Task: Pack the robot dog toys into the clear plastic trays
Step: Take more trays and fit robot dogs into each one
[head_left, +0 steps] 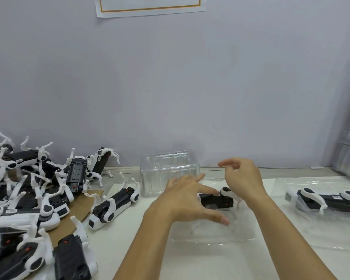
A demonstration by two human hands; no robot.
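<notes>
Our left hand (187, 199) is spread open, fingers straight, above the robot dog toy (217, 201) in the near clear tray (214, 237); we can't tell if it touches. Right hand (240, 178) hovers loosely curled, holding nothing. Right tray (331, 235) holds a second dog (327, 201). Back tray stack (169, 171) sits behind. Unpacked dogs pile (34, 199) left.

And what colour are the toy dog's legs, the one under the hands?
White; the robot dog toy has a black body with white legs, seen best in the head view.
</notes>
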